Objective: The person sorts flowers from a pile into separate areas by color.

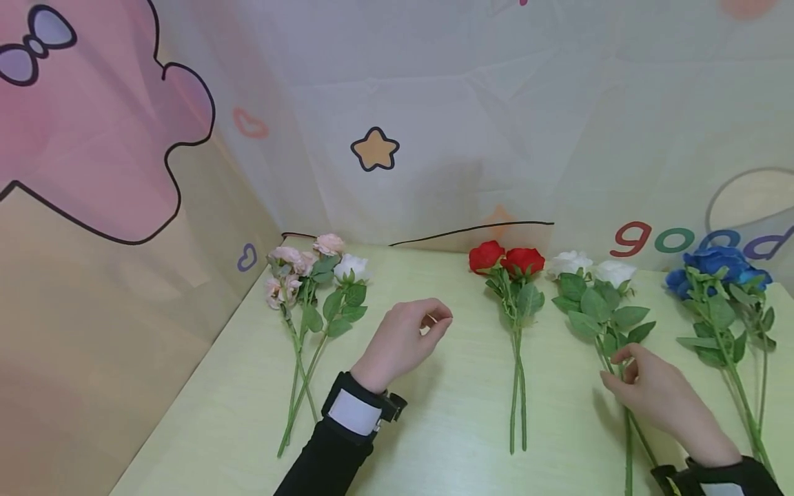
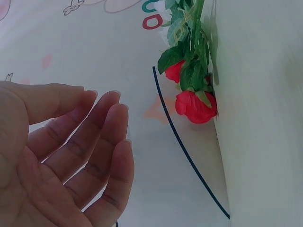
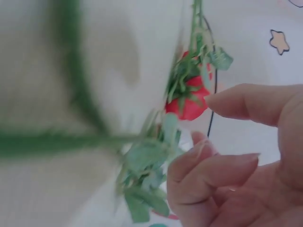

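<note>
The left hand (image 1: 400,341) hangs loosely curled, empty; the right hand (image 1: 666,399), parted and empty, hovers by the white roses (image 1: 615,273) on the worktop (image 1: 459,413). Likely light, soft-petalled: pinch the stems (image 1: 628,448) below the leaves (image 1: 594,303).

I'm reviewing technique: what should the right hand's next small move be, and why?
Probably pinch the white roses' stems with the right hand: its fingers overlap them in the head view, yet the right wrist view shows nothing gripped.
</note>
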`<action>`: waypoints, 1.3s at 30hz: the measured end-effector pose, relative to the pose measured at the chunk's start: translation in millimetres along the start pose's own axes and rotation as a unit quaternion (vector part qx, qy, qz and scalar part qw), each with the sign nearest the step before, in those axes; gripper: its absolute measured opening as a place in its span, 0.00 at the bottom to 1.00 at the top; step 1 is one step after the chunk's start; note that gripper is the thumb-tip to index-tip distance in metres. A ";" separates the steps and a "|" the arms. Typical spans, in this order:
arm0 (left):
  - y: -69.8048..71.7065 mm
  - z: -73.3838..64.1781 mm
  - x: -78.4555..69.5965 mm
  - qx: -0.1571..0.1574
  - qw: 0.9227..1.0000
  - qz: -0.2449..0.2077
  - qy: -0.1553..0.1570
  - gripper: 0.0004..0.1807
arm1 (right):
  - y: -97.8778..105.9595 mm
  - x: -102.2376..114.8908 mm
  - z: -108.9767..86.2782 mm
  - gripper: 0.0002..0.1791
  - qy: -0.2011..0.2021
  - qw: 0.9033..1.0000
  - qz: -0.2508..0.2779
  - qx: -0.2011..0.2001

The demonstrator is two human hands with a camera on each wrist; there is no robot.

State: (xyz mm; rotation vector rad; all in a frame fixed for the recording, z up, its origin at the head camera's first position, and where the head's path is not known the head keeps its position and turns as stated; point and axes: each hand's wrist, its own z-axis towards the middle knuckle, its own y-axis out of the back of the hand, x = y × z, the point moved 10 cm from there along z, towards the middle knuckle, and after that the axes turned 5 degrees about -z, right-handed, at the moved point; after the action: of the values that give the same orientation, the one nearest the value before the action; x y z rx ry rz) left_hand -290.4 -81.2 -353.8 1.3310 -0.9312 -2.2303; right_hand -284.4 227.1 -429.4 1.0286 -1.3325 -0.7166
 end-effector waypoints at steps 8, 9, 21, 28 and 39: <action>15.1 -3.1 10.3 -0.021 0.999 0.027 0.026 0.07 | 13.6 47.3 5.8 0.11 0.059 0.994 0.018 -0.095; 17.3 -3.3 11.0 -0.025 0.999 0.033 0.025 0.08 | 14.4 52.9 6.7 0.10 0.065 0.992 0.025 -0.102; 30.7 -7.5 16.5 -0.043 0.997 0.048 0.039 0.08 | 6.7 112.0 21.4 0.04 0.110 0.980 0.112 -0.121; 33.9 -13.8 24.7 -0.059 0.995 0.054 0.059 0.07 | -8.3 143.6 27.3 0.04 0.146 0.967 0.189 -0.093; 46.6 -38.3 43.5 -0.069 0.990 0.096 0.081 0.05 | -45.6 176.0 40.8 0.10 0.097 0.914 0.394 0.021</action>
State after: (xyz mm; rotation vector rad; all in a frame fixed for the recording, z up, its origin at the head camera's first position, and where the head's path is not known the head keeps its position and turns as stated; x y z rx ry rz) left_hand -278.2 -154.3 -360.9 1.2798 -0.7949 -1.9732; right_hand -293.4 43.7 -397.9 0.4905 -1.4339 0.0258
